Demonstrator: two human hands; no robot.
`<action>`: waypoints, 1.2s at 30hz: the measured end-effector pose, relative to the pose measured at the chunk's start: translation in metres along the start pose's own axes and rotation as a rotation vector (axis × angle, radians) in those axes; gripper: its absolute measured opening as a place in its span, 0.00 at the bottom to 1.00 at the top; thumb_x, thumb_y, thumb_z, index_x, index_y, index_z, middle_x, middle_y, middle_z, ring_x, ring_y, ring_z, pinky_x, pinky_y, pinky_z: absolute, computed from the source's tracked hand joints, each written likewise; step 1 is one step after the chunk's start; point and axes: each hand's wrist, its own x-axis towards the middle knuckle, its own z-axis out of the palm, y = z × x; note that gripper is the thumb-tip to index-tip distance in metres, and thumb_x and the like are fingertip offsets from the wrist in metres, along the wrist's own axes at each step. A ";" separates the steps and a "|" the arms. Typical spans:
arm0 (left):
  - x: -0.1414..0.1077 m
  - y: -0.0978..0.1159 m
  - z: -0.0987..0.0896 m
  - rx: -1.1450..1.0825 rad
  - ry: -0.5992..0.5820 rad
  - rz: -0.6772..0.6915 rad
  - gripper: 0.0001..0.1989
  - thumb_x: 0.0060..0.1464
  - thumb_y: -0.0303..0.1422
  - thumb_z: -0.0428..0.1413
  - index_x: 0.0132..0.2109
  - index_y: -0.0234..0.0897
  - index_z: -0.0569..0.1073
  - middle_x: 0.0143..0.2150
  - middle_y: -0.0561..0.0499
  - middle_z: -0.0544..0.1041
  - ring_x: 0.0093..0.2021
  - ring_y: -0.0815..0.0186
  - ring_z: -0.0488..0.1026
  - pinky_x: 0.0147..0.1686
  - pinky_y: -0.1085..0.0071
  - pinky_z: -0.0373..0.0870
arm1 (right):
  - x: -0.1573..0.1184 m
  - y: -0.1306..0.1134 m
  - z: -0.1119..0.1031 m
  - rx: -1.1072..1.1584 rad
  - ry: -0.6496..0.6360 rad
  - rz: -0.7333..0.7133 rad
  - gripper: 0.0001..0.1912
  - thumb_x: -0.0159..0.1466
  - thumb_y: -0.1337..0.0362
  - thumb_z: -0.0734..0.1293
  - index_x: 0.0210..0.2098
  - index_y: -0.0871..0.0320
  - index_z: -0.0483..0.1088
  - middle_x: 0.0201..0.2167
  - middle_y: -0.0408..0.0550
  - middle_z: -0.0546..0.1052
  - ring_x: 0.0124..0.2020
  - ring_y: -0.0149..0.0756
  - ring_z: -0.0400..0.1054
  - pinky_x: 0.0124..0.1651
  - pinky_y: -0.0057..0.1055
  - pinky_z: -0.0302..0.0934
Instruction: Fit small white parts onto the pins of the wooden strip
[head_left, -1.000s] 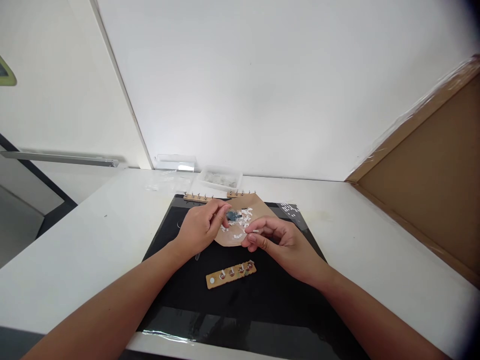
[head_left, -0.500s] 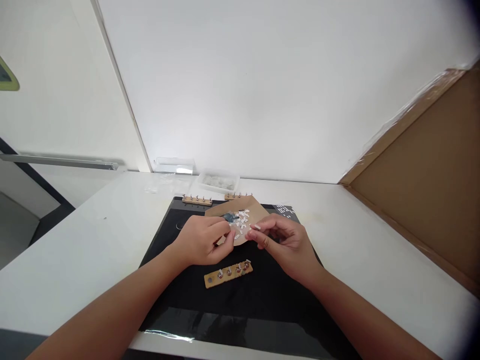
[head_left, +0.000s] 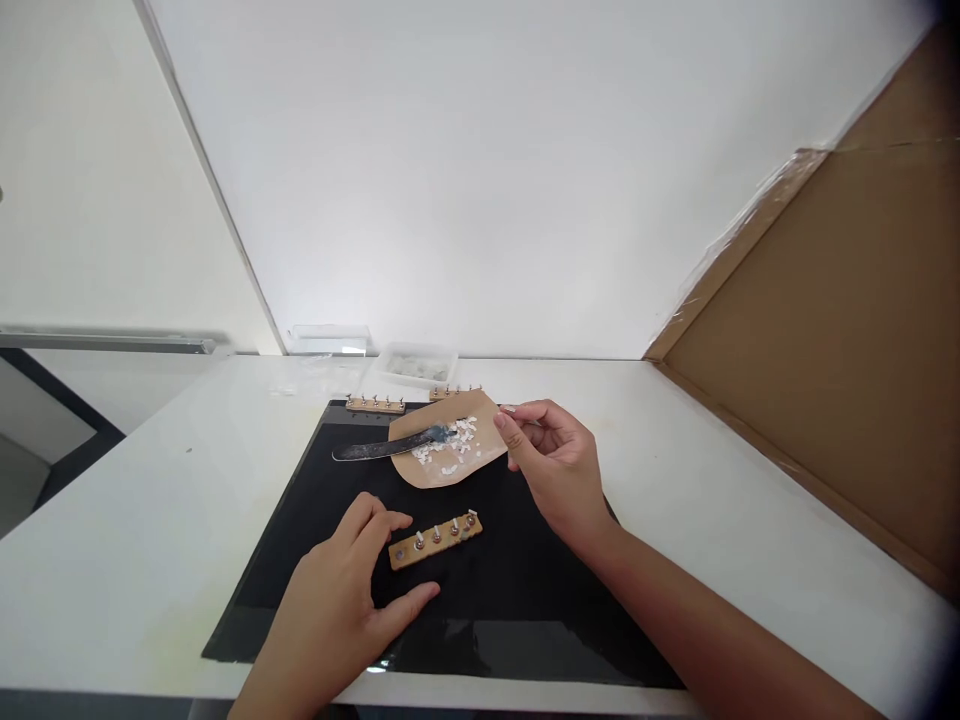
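Note:
My left hand (head_left: pixel 349 580) is open on the near left, thumb and fingers spread around the left end of a wooden strip (head_left: pixel 436 542) that bears several small metal pieces with white bits on them. My right hand (head_left: pixel 559 460) pinches a tiny white piece (head_left: pixel 508 408) between thumb and forefinger, by the right edge of a brown paper sheet (head_left: pixel 420 475). White chips (head_left: pixel 459 437) lie scattered on that paper. A dark flat tool (head_left: pixel 375 448) rests across its left side, its bluish tip among the chips.
The black mat (head_left: pixel 300 560) lies on the white table (head_left: pixel 135 560). Two more strips with metal pieces, one of them the left strip (head_left: pixel 375 405), stand at its back edge. Behind are a clear tray (head_left: pixel 417 364) and plastic bags. A cardboard panel (head_left: pixel 825 330) rises at right.
My left hand has left the paper and moved down to the wooden strip, its fingers opening. My right hand has risen slightly, still holding a small white piece. The view has shifted a little.

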 end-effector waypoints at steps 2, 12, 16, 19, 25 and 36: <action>0.002 -0.005 0.005 -0.002 -0.008 -0.024 0.21 0.62 0.46 0.62 0.58 0.44 0.71 0.53 0.48 0.72 0.33 0.64 0.77 0.31 0.68 0.71 | -0.001 0.001 0.001 0.042 -0.013 0.037 0.18 0.60 0.51 0.79 0.36 0.56 0.74 0.38 0.46 0.81 0.23 0.27 0.71 0.27 0.28 0.66; 0.006 -0.018 0.004 -0.175 -0.067 -0.026 0.11 0.64 0.39 0.61 0.52 0.45 0.76 0.48 0.52 0.73 0.37 0.65 0.76 0.36 0.70 0.69 | -0.015 -0.002 0.014 0.055 -0.282 0.177 0.16 0.60 0.54 0.80 0.40 0.55 0.77 0.36 0.46 0.84 0.31 0.38 0.82 0.35 0.28 0.73; 0.004 -0.019 0.003 -0.242 -0.085 -0.067 0.08 0.62 0.39 0.63 0.47 0.46 0.79 0.44 0.54 0.74 0.35 0.67 0.74 0.34 0.70 0.65 | -0.025 0.002 0.016 0.011 -0.377 0.176 0.12 0.63 0.57 0.79 0.40 0.54 0.76 0.37 0.47 0.85 0.36 0.40 0.83 0.41 0.31 0.75; 0.003 -0.020 0.003 -0.288 -0.073 -0.090 0.10 0.60 0.38 0.65 0.48 0.45 0.79 0.45 0.54 0.74 0.34 0.67 0.74 0.34 0.70 0.65 | -0.032 0.007 0.019 -0.028 -0.441 0.137 0.09 0.64 0.58 0.78 0.38 0.54 0.76 0.37 0.48 0.85 0.39 0.41 0.83 0.43 0.34 0.76; 0.002 -0.020 0.003 -0.336 -0.044 -0.078 0.08 0.61 0.38 0.64 0.46 0.42 0.80 0.43 0.52 0.75 0.35 0.66 0.74 0.34 0.70 0.65 | -0.043 0.010 0.032 -0.290 -0.536 -0.205 0.09 0.59 0.60 0.81 0.31 0.53 0.79 0.31 0.45 0.77 0.33 0.35 0.74 0.30 0.30 0.65; 0.004 -0.020 0.004 -0.359 -0.035 -0.080 0.14 0.63 0.46 0.63 0.46 0.42 0.81 0.42 0.52 0.75 0.35 0.66 0.75 0.31 0.70 0.64 | -0.049 0.018 0.038 -0.598 -0.674 -0.417 0.15 0.63 0.48 0.76 0.32 0.52 0.81 0.28 0.43 0.70 0.33 0.35 0.67 0.39 0.36 0.59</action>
